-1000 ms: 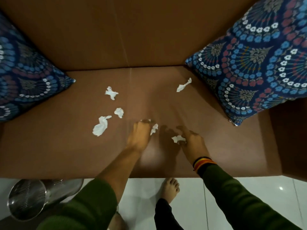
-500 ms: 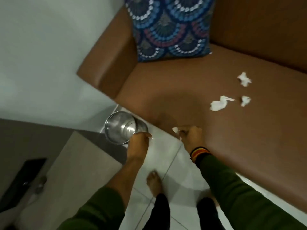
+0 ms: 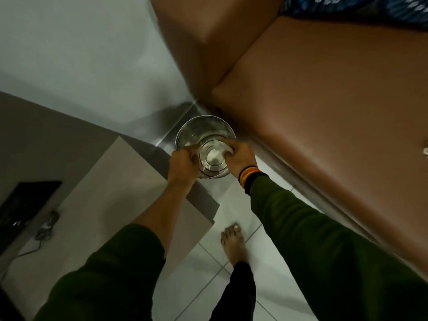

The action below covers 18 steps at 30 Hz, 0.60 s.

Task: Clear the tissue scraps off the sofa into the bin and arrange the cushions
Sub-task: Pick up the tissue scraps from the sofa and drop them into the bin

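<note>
A round shiny metal bin (image 3: 185,133) stands on the floor at the corner of the brown sofa (image 3: 324,107). Both my hands hover over its mouth. My left hand (image 3: 183,165) is curled at the near-left rim, with a pale bit of tissue at its fingertips. My right hand (image 3: 239,156) reaches in from the right; its fingers are blurred. One white tissue scrap (image 3: 214,157) lies at the bin's bottom. Another scrap (image 3: 425,150) shows at the right edge of the seat. A blue patterned cushion (image 3: 370,8) peeks in at the top right.
The sofa's armrest (image 3: 196,33) rises just behind the bin. A grey low block (image 3: 139,186) sits left of the bin, with a black flat item (image 3: 25,205) and a cable (image 3: 44,230) beyond it. My bare foot (image 3: 234,242) is on the white tiles.
I have turned from the sofa seat to the bin. Both hands have come from the seat, carrying scraps, to over the bin's mouth.
</note>
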Motion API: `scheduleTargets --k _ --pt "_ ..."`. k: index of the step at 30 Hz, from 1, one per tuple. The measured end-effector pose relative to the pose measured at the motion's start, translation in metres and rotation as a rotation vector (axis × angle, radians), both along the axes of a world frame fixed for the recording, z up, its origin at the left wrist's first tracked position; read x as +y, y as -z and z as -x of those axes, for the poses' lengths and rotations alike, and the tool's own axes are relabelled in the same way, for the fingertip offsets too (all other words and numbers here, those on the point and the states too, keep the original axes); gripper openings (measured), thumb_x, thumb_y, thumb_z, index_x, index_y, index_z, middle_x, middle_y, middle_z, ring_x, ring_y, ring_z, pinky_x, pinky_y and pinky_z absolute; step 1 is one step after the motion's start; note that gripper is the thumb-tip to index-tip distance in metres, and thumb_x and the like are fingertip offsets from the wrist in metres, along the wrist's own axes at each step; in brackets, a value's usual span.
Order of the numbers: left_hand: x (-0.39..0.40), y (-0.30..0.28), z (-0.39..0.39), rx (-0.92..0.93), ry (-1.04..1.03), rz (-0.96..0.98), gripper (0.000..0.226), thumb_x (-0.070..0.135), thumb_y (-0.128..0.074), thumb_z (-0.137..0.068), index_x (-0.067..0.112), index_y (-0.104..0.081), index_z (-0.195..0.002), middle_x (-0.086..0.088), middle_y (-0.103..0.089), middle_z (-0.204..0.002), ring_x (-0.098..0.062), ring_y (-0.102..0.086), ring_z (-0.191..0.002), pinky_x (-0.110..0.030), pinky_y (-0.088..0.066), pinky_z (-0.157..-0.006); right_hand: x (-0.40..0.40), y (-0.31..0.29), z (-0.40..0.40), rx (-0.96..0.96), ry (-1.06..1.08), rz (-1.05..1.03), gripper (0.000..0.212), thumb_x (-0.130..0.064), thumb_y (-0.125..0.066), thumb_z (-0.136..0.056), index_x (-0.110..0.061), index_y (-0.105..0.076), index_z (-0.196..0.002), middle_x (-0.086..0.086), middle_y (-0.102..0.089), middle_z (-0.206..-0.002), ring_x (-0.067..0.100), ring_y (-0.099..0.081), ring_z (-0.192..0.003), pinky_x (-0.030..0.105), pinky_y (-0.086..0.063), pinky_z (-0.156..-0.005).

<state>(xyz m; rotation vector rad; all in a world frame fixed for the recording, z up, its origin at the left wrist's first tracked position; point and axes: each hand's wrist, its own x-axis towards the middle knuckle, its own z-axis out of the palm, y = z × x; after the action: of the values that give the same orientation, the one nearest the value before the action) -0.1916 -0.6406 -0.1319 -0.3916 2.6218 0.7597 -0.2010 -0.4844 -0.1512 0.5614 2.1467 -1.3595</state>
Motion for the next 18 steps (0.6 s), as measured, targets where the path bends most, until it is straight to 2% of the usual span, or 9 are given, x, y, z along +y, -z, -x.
scheduleTargets --k 2,4,6,8,9,11,12,14,18 --pt "-0.004 0.012 0.003 -0.041 0.054 0.003 0.030 0.009 -0.055 -0.104 0.010 -0.070 -0.130 -0.023 -0.074 -0.118 -0.038 -0.071 -0.111 -0.046 -0.058 -0.099 -0.005 0.010 0.010 -0.015 -0.039 0.032 0.049 -0.010 -0.066 -0.089 -0.025 -0.061 -0.135 0.009 -0.063 -0.139 0.031 -0.055 -0.130 0.044 -0.045 -0.112" --pt "-0.008 0.017 0.004 -0.080 0.141 0.036 0.034 0.011 -0.055 -0.104 0.011 -0.063 -0.137 -0.023 -0.073 -0.118 -0.039 -0.070 -0.111 -0.047 -0.058 -0.099 -0.007 0.012 0.014 -0.008 -0.088 0.029 0.053 -0.009 -0.065 -0.091 -0.025 -0.055 -0.141 0.008 -0.058 -0.145 0.030 -0.053 -0.133 0.041 -0.044 -0.113" --pt "-0.011 0.020 0.002 -0.060 0.254 0.057 0.041 0.013 -0.054 -0.105 0.017 -0.055 -0.145 -0.022 -0.072 -0.118 -0.040 -0.071 -0.110 -0.051 -0.059 -0.096 -0.003 0.005 0.009 0.075 -0.181 -0.065 0.055 -0.009 -0.059 -0.094 -0.025 -0.049 -0.146 0.008 -0.055 -0.147 0.031 -0.056 -0.130 0.041 -0.048 -0.110" --pt "-0.006 0.016 -0.001 -0.022 0.395 0.122 0.055 0.018 -0.053 -0.105 0.022 -0.038 -0.158 -0.021 -0.058 -0.145 -0.040 -0.062 -0.127 -0.056 -0.056 -0.101 0.009 -0.010 -0.004 0.224 -0.328 -0.241 0.060 -0.007 -0.056 -0.095 -0.022 -0.040 -0.151 0.010 -0.045 -0.156 0.033 -0.056 -0.130 0.041 -0.051 -0.102" --pt "0.000 0.012 -0.001 0.021 0.455 0.171 0.059 0.023 -0.049 -0.106 0.021 -0.029 -0.162 -0.020 -0.041 -0.161 -0.041 -0.048 -0.143 -0.059 -0.047 -0.110 0.017 -0.019 -0.011 0.312 -0.392 -0.325 0.063 -0.005 -0.056 -0.095 -0.020 -0.036 -0.153 0.011 -0.035 -0.161 0.033 -0.049 -0.137 0.041 -0.051 -0.103" --pt "0.019 -0.005 0.000 0.159 0.553 0.220 0.062 0.035 -0.034 -0.109 0.016 -0.018 -0.165 -0.015 -0.015 -0.172 -0.036 -0.016 -0.159 -0.059 -0.021 -0.126 0.038 -0.039 -0.024 0.483 -0.469 -0.464 0.066 -0.005 -0.057 -0.094 -0.015 -0.032 -0.154 0.014 -0.021 -0.166 0.034 -0.023 -0.152 0.047 -0.037 -0.116" --pt "0.032 -0.016 0.002 0.220 0.587 0.216 0.064 0.040 -0.031 -0.108 0.014 -0.017 -0.165 -0.015 -0.011 -0.173 -0.034 -0.010 -0.160 -0.057 -0.013 -0.129 0.050 -0.050 -0.030 0.534 -0.475 -0.521 0.067 -0.008 -0.057 -0.094 -0.013 -0.030 -0.155 0.015 -0.017 -0.167 0.035 -0.014 -0.154 0.052 -0.026 -0.121" --pt "0.065 -0.043 0.006 0.294 0.655 0.209 0.067 0.042 -0.034 -0.108 0.012 -0.018 -0.165 -0.016 -0.008 -0.173 -0.033 -0.006 -0.161 -0.056 -0.009 -0.129 0.081 -0.073 -0.038 0.558 -0.431 -0.611 0.071 -0.014 -0.058 -0.095 -0.013 -0.023 -0.157 0.016 -0.011 -0.168 0.036 -0.004 -0.155 0.058 -0.012 -0.124" --pt "0.154 -0.094 0.004 0.349 0.801 0.185 0.068 0.042 -0.036 -0.108 0.010 -0.018 -0.165 -0.017 -0.007 -0.173 -0.034 -0.005 -0.161 -0.055 -0.007 -0.129 0.161 -0.124 -0.053 0.485 -0.288 -0.722 0.078 -0.022 -0.054 -0.096 -0.013 -0.010 -0.159 0.016 -0.003 -0.168 0.036 0.003 -0.155 0.061 -0.001 -0.123"
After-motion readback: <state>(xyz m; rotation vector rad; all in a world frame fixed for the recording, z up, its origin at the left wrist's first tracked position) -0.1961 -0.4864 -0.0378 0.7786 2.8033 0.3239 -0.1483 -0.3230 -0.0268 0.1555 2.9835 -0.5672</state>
